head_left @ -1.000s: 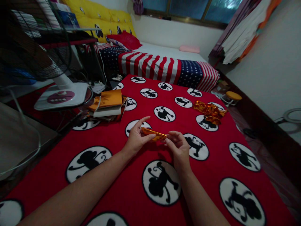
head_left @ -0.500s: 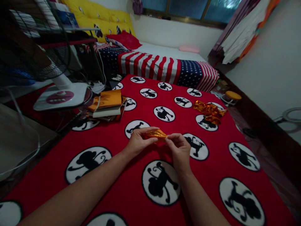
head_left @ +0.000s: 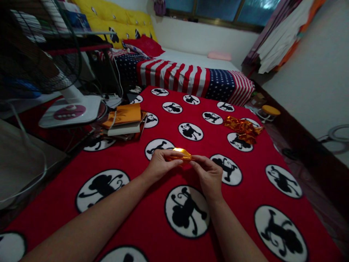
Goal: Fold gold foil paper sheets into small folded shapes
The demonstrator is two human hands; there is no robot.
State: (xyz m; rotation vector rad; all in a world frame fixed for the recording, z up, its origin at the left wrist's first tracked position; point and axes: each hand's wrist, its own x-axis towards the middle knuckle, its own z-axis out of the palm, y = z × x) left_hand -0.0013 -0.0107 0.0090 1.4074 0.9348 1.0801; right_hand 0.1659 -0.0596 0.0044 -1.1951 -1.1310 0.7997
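A small piece of shiny gold-orange foil paper [head_left: 182,154] is held between both hands above the red cloth with monkey prints [head_left: 141,214]. My left hand [head_left: 163,162] pinches its left end, fingers stretched along the far side and thumb in front. At the right end, the thumb and fingertips of my right hand [head_left: 207,172] close on the foil. The foil looks folded, with its upper face bulging and catching light. Parts of it are hidden behind the left fingers.
Crumpled or folded orange foil pieces [head_left: 244,129] lie at the back right of the cloth. At the back left sits a stack of orange and white papers [head_left: 124,120], beside a fan base [head_left: 72,112]. A bed [head_left: 188,78] stands beyond.
The foil has tilted and opened into a brighter, rounder shape. My left fingers have come forward over it, and my right fingers have shifted slightly at its right end.
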